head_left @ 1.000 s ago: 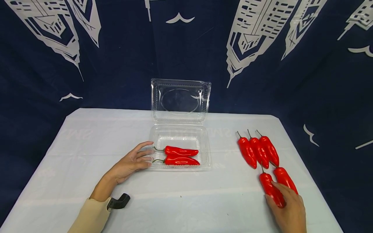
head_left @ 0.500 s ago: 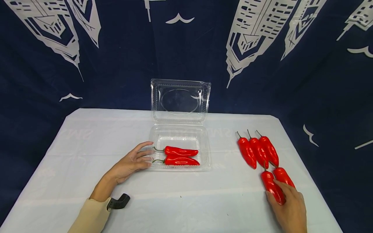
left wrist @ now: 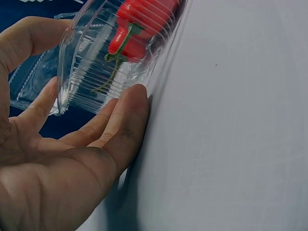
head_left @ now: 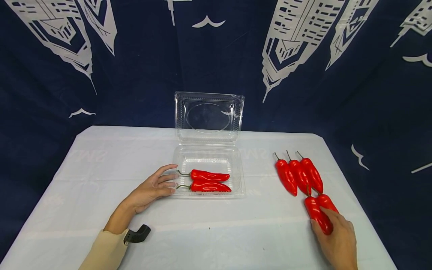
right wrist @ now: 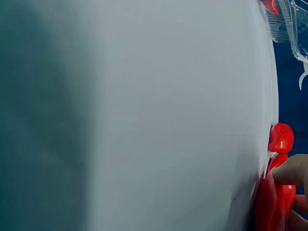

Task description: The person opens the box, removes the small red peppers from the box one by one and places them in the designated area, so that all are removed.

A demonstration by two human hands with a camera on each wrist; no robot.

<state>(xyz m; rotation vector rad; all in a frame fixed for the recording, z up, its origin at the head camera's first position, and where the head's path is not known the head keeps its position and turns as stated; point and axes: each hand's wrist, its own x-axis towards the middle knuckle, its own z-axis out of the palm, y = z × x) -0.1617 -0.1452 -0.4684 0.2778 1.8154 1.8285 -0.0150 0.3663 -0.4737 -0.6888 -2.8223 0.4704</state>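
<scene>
My right hand [head_left: 334,240] grips a red chili pepper [head_left: 317,214] by its lower part, thumb on its left side and fingers over its right. Another red pepper [head_left: 327,202] lies right beside it, partly hidden by the hand. In the right wrist view, the thumb [right wrist: 291,171] presses on the shiny red pepper [right wrist: 270,204]. My left hand [head_left: 148,191] touches the left side of a clear plastic clamshell box [head_left: 237,161] with loosely spread fingers. The left wrist view has fingertips [left wrist: 134,98] against its ribbed wall. Two red peppers [head_left: 209,186] lie inside the box, stems leftward.
Three more red peppers [head_left: 299,174] lie side by side at the right rear, just beyond the gripped one. The box's clear lid [head_left: 209,116] stands raised at the back. A white cloth [head_left: 236,232] covers the table; a dark blue printed curtain [head_left: 216,56] hangs behind.
My right hand has shifted slightly away from me and to the right with its pepper, closer to the other peppers. The neighbouring pepper is now more covered. My left hand keeps its place.
</scene>
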